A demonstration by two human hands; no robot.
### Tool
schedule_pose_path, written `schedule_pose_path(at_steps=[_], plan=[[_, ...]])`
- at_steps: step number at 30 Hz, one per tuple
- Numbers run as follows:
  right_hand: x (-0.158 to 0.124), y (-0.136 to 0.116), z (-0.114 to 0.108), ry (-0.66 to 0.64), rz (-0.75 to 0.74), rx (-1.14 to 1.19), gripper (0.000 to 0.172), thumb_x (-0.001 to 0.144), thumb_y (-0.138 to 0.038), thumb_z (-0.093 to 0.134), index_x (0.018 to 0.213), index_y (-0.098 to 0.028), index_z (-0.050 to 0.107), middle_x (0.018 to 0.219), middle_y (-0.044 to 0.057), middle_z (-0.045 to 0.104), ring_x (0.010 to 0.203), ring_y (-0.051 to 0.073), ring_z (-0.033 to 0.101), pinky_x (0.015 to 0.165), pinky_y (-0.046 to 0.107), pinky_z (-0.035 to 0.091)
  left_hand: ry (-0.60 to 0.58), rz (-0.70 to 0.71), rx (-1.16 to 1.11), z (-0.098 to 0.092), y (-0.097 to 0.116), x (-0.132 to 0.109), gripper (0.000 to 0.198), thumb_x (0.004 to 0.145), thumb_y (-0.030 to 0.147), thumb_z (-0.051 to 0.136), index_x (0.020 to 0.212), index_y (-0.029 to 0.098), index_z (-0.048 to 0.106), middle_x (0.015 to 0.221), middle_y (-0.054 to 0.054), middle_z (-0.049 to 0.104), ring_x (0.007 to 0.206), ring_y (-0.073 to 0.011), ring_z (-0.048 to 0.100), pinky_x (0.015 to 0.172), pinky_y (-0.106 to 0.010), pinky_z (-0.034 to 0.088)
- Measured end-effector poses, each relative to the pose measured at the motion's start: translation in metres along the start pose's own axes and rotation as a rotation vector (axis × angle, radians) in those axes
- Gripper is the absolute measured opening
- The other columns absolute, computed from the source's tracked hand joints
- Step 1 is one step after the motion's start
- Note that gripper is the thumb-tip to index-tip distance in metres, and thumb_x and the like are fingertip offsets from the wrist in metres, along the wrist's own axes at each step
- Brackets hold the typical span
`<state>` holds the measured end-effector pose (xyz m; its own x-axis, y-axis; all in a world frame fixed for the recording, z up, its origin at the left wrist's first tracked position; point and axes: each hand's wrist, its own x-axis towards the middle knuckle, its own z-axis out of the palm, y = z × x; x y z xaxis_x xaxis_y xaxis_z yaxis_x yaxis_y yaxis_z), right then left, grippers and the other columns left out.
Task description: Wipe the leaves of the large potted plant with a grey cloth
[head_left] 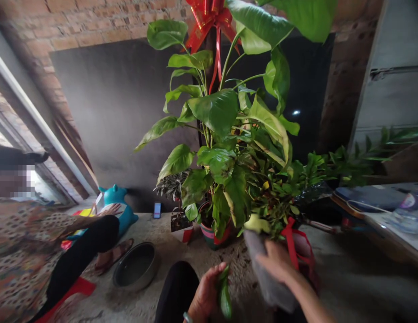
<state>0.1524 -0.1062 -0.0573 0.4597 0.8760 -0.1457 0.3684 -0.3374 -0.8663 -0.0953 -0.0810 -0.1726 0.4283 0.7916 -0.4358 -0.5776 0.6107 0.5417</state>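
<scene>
My left hand (209, 289) is low in the middle, its fingers closed on a green leaf (225, 296) that hangs down. To the right, my right hand (278, 262) grips a grey cloth (254, 249), which drapes down below it and is blurred by motion. A pale yellow-green leaf (257, 223) sits at the cloth's upper end; whether they touch I cannot tell. Before both hands rises a tall, broad-leaved potted plant (213, 112) with a red bow (213, 20) at its top. Its striped pot (213, 235) stands on the floor.
At left sits another person (77, 255), one hand on a blue toy animal (126, 213). A grey basin (134, 265) is on the floor nearby. A small potted plant (180, 224) and a phone (157, 210) stand behind. Right are a red-strapped bag (305, 246) and a table (380, 224).
</scene>
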Motion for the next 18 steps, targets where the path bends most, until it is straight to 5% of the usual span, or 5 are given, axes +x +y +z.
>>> schedule_pose_path(at_steps=[3, 5, 12, 15, 18], plan=[[-0.058, 0.016, 0.029, -0.268, -0.023, -0.003, 0.044, 0.05, -0.027, 0.074, 0.094, -0.026, 0.075, 0.099, 0.008, 0.078, 0.105, 0.031, 0.069, 0.092, 0.035, 0.049, -0.05, -0.02, -0.017, -0.004, -0.001, 0.002, 0.009, 0.074, 0.02, 0.069, 0.076, 0.015, 0.076, 0.079, -0.005, 0.077, 0.089, -0.0243, 0.07, 0.086, -0.032, 0.046], [-0.078, 0.03, 0.008, -0.31, 0.045, 0.059, 0.045, 0.059, -0.037, 0.073, 0.102, -0.024, 0.073, 0.108, 0.008, 0.077, 0.109, 0.03, 0.067, 0.093, 0.034, 0.049, -0.067, -0.021, -0.021, -0.006, -0.001, 0.002, 0.009, 0.073, 0.02, 0.068, 0.073, 0.015, 0.076, 0.078, -0.005, 0.077, 0.09, -0.0251, 0.07, 0.091, -0.034, 0.044], [0.011, 0.025, -0.125, 0.293, 0.204, -0.014, 0.073, 0.073, -0.061, 0.059, 0.122, -0.008, 0.062, 0.115, 0.025, 0.071, 0.109, 0.041, 0.066, 0.088, 0.045, 0.051, -0.002, -0.015, 0.049, -0.002, 0.004, -0.003, 0.014, 0.078, 0.021, 0.066, 0.083, 0.015, 0.078, 0.089, -0.005, 0.079, 0.09, -0.0207, 0.069, 0.09, -0.031, 0.044], [0.039, 0.007, -0.093, 0.239, 0.12, -0.209, 0.073, 0.072, -0.052, 0.059, 0.122, 0.001, 0.06, 0.123, 0.035, 0.063, 0.119, 0.049, 0.057, 0.095, 0.052, 0.045, -0.014, -0.011, 0.045, 0.0, 0.004, -0.003, 0.013, 0.077, 0.024, 0.068, 0.082, 0.016, 0.078, 0.088, -0.004, 0.079, 0.089, -0.0203, 0.068, 0.091, -0.031, 0.044], [0.009, 0.001, -0.02, -0.035, 0.01, -0.243, 0.051, 0.063, -0.041, 0.071, 0.102, -0.009, 0.071, 0.114, 0.028, 0.07, 0.115, 0.045, 0.061, 0.097, 0.045, 0.045, -0.019, 0.044, 0.035, 0.001, 0.003, -0.004, 0.016, 0.075, 0.025, 0.071, 0.084, 0.014, 0.078, 0.091, -0.005, 0.079, 0.092, -0.0202, 0.067, 0.092, -0.03, 0.043]])
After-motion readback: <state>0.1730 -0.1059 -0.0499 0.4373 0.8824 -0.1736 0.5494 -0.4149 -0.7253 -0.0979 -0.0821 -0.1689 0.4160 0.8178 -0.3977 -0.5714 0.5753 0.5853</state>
